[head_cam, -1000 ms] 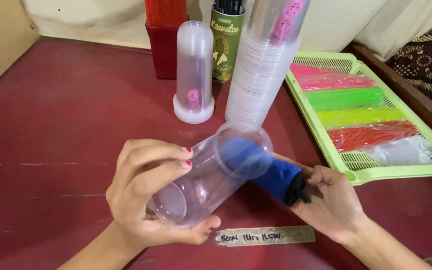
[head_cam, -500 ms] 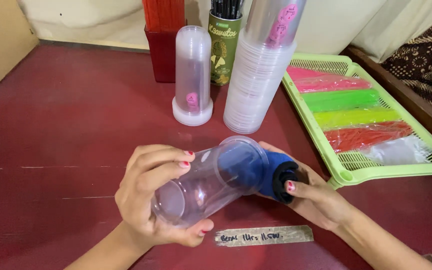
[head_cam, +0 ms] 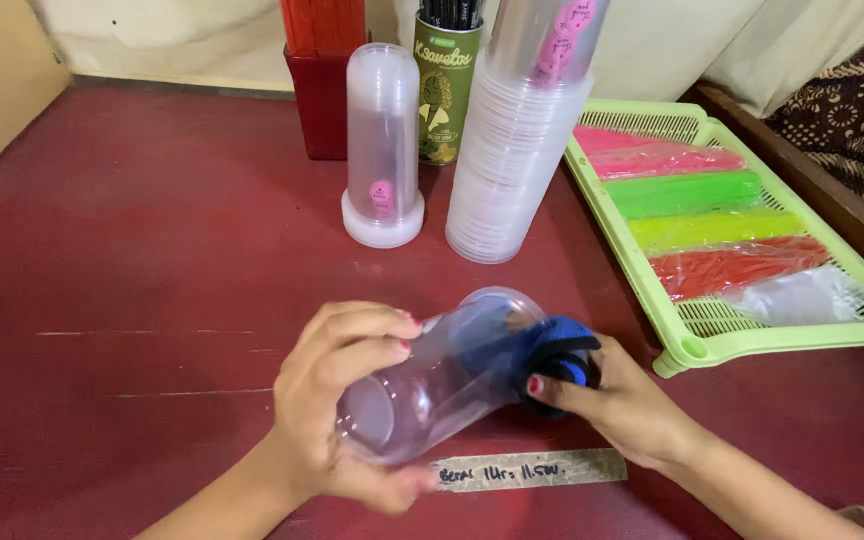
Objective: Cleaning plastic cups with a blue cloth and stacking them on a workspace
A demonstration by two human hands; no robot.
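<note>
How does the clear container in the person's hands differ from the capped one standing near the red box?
The held container lies tilted on its side with a blue roll at its open mouth; the standing container is upright on a white cap. The left hand grips the held one; the standing one is untouched. Both are clear plastic cylinders.

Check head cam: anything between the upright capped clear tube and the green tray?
Yes. In the head view, a tall stack of clear plastic cups stands between the capped clear tube and the green tray. A green printed can sits behind the gap.
</note>
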